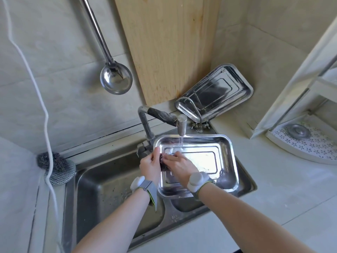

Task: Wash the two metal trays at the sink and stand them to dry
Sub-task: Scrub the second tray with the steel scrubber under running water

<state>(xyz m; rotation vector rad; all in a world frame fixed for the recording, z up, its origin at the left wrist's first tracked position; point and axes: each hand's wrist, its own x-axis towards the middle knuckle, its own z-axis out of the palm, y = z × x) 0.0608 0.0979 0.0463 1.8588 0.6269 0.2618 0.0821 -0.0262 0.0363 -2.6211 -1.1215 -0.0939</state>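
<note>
A rectangular metal tray (230, 161) lies tilted over the right part of the sink (102, 187), under the tap (181, 127), which runs water onto it. My left hand (149, 166) grips the tray's left rim. My right hand (180, 166) holds a dark scrubber (162, 161) against the inside of the tray near that rim. The second metal tray (220, 92) stands on edge behind the tap, leaning into the wall corner beside the wooden board (167, 52).
A steel-wool ball (55, 166) sits at the sink's back left corner, with a white cord (47, 125) hanging over it. A metal ladle (116, 79) hangs on the tiled wall. A white corner rack (308, 145) stands on the counter at right.
</note>
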